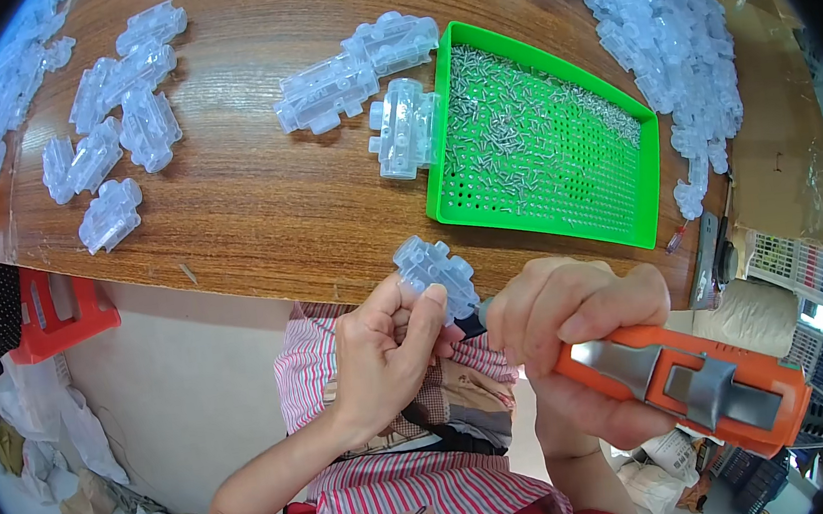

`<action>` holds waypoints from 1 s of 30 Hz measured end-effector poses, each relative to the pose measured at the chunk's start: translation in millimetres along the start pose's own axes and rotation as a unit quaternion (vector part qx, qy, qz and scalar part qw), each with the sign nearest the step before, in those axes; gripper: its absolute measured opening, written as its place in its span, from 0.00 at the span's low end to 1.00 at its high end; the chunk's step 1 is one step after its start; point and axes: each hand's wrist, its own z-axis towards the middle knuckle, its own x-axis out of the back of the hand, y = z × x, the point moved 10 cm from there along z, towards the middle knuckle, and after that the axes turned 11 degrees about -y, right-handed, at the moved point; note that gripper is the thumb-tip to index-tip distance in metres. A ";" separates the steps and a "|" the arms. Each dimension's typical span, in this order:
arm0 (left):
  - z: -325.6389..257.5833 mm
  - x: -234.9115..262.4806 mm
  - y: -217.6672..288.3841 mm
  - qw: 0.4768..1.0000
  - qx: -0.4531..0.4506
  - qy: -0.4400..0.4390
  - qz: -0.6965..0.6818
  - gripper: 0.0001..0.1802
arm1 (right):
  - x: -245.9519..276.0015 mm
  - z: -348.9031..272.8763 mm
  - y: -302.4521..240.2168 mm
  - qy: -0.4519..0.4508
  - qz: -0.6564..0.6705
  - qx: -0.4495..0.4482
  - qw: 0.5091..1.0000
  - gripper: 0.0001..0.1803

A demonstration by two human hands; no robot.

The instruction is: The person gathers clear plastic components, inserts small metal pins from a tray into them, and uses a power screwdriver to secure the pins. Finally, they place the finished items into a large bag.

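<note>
My left hand (386, 345) grips a translucent pale-blue plastic part (435, 272) at the table's near edge. My right hand (580, 335) is wrapped around an orange and grey electric screwdriver (691, 383), whose dark tip points at the underside of that part. The tip itself is mostly hidden between my fingers. A green perforated tray (648, 172) full of small metal screws (519, 135) lies on the wooden table (255, 203) just beyond my hands.
Several more translucent parts lie in a group at the left (120, 107), beside the tray (362, 76) and in a big heap at the back right (658, 20). A red stool (56, 314) stands under the table at left. Crates and bags crowd the right (804, 266).
</note>
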 end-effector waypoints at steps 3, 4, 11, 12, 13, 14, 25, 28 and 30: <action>0.4 1.1 -1.3 1.000 -0.007 0.008 -0.002 0.12 | -1.9 1.9 6.9 -0.012 0.003 -0.007 1.000 0.39; 0.6 1.1 -0.7 1.000 -0.011 0.009 -0.002 0.12 | -2.3 2.9 8.7 -0.016 0.003 -0.009 1.000 0.39; 3.2 -4.0 5.6 1.000 -0.007 -0.006 0.013 0.11 | -1.0 9.9 5.0 -0.024 0.003 0.007 1.000 0.39; 1.3 -0.4 7.5 1.000 -0.014 0.000 0.021 0.11 | -4.7 11.8 6.0 -0.031 -0.003 0.011 0.999 0.39; 0.9 5.1 4.0 1.000 -0.009 0.003 0.029 0.11 | -6.7 9.3 13.3 -0.009 -0.001 -0.011 1.000 0.40; -0.2 10.6 2.9 1.000 -0.008 0.007 0.027 0.11 | -8.9 8.3 21.9 0.007 -0.001 -0.040 0.999 0.40; -4.0 23.7 79.1 0.955 -0.084 -0.008 0.284 0.14 | 63.2 43.7 -48.8 0.122 -0.120 0.026 0.985 0.35; 3.7 44.4 141.2 0.874 -0.170 0.100 0.444 0.11 | 86.8 32.3 -40.8 0.186 -0.196 -0.037 0.962 0.33; 10.9 50.1 175.3 0.798 -0.260 0.145 0.524 0.12 | 91.4 23.0 -38.4 0.198 -0.264 -0.033 0.943 0.33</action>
